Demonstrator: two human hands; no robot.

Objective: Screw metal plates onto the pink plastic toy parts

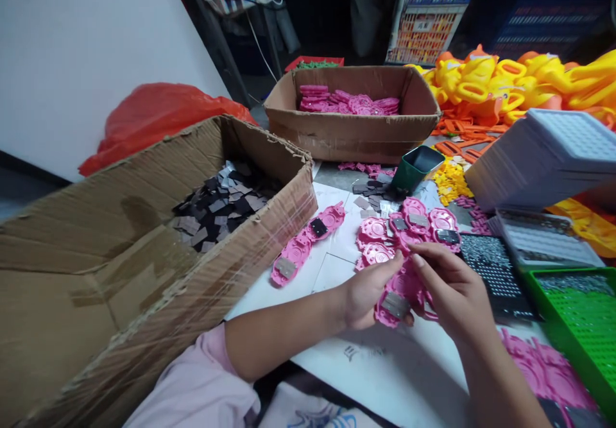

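Note:
A pink plastic casing [405, 282] with a grey rectangular pad at its near end rests in my left hand [368, 293], thumb along its edge and fingers beneath. Over its upper end, my right hand [455, 287] has thumb and forefinger closed in a pinch; anything between the fingertips is hidden. Just beyond both hands lies a group of similar pink casings [375, 229], several with grey or black pads. To the left, a separate pink casing [292, 258], with one black and one grey pad, lies flat on the white work surface [337, 344].
On the left a big cardboard box [289, 206] holds black and grey pads [216, 206]. Behind stands another cardboard box [351, 136] of pink parts. A dark green cup [416, 168], a black tray [495, 274], a green tray [577, 325] and stacked white trays [539, 158] flank the right side.

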